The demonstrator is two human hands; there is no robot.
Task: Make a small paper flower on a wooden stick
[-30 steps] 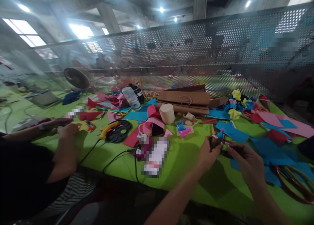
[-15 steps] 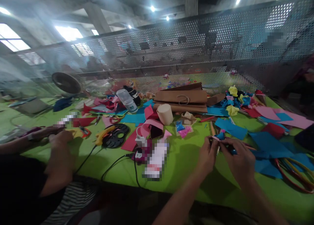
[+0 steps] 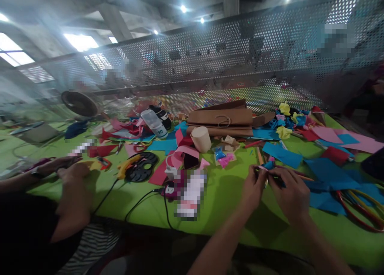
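My left hand [image 3: 254, 187] and my right hand [image 3: 290, 193] meet over the green table cover [image 3: 228, 195], fingertips pinched together on a small blue and pink paper piece [image 3: 268, 166]. A thin stick [image 3: 300, 177] runs out to the right from between my fingers. Blue paper sheets [image 3: 327, 173] lie just right of my hands. What exactly each finger grips is too small to tell.
Another person sits at the left, their hands [image 3: 73, 169] near a yellow glue gun [image 3: 127, 165] and a black disc [image 3: 143, 166]. Brown paper bags [image 3: 223, 119], a paper roll [image 3: 201, 138], a white bottle [image 3: 153, 123], coloured hoops [image 3: 358, 207] and a perforated metal screen [image 3: 240, 67] surround the space.
My hands have come closer together and risen slightly, with the right hand closing in on the small piece. The view has drifted a little; the neighbour's hands barely moved.
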